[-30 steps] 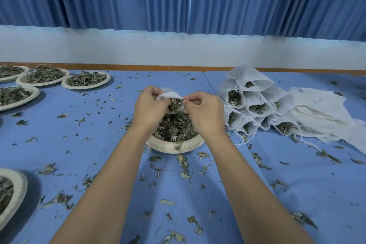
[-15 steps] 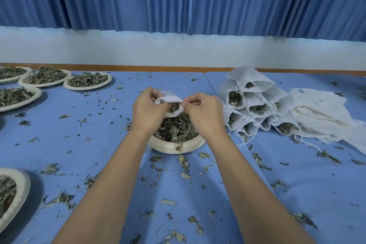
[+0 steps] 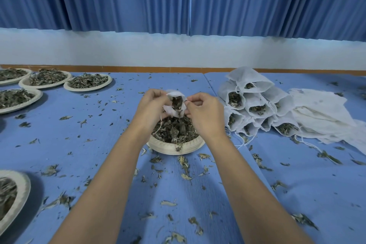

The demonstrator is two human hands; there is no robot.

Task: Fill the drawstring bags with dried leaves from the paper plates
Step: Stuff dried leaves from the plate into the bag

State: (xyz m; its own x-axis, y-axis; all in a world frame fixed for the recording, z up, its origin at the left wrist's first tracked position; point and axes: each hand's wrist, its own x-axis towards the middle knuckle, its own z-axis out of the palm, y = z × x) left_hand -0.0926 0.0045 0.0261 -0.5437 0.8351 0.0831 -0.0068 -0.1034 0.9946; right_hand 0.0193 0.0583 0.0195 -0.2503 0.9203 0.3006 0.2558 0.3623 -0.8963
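**Item 1, drawstring bag (image 3: 172, 112):** white, being held above the far half of the central paper plate (image 3: 176, 149), between both hands. Against the view 0.5 s back, its mouth is now gaping as a tall oval where it was showing as a thin flat band. A drawstring (image 3: 159, 127) is now dangling under the left hand toward the plate.

**Item 2, hands:** the left hand (image 3: 152, 108) is pinching the bag's left lip and the right hand (image 3: 205, 116) is pinching its right lip. The fingers are curled and the 2 hands are lying close together, with only the mouth between them.

**Item 3, dried leaves (image 3: 174, 131):** lying heaped in the central plate and showing dark inside the bag's mouth.

**Item 4, edges and room:**
- The blue table (image 3: 99, 134) is ending at an orange strip (image 3: 138, 69) below the white wall (image 3: 178, 49).
- A seam (image 3: 257, 166) is running from the far edge toward the near right.
- A pile of filled bags (image 3: 247, 95) is lying near the right hand, with flat empty bags (image 3: 320, 113) beside it.
- 4 leaf-filled plates (image 3: 88, 82) are sitting far left, and 1 more (image 3: 21, 188) near left.
- Open tabletop, scattered with leaf scraps, is lying left of the left forearm and in front of the central plate.

**Item 5, heading:** the mouth is facing the person and slightly upward. The long axis seems to be running away from the person, though the hands are hiding most of the body.
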